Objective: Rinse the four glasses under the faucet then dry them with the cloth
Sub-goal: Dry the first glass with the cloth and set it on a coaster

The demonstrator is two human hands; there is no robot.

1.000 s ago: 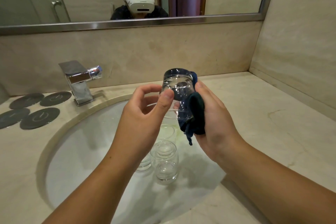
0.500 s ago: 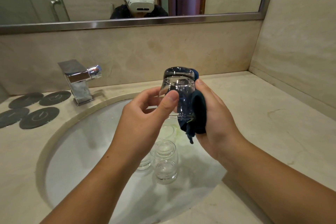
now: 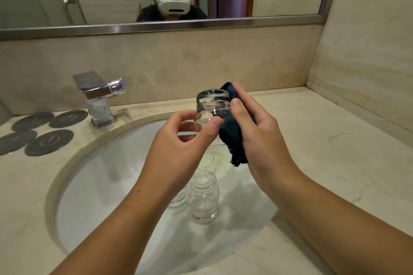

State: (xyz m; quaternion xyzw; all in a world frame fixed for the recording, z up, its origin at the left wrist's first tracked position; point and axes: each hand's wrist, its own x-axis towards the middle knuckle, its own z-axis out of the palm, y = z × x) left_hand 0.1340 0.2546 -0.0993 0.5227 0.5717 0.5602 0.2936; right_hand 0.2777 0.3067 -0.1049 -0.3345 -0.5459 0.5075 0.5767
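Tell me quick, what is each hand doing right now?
Left hand: closed, pinching the upturned glass near its rim.
Right hand: closed, holding the dark blue cloth against that glass.

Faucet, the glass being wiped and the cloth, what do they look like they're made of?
The faucet looks like metal, likely chrome-plated: mirror-bright and reflective. The glass seems real glass, though clear plastic is possible: transparent, smooth, thick base. The cloth is soft dark blue fabric, matte and bunched; its weave is too small to tell.
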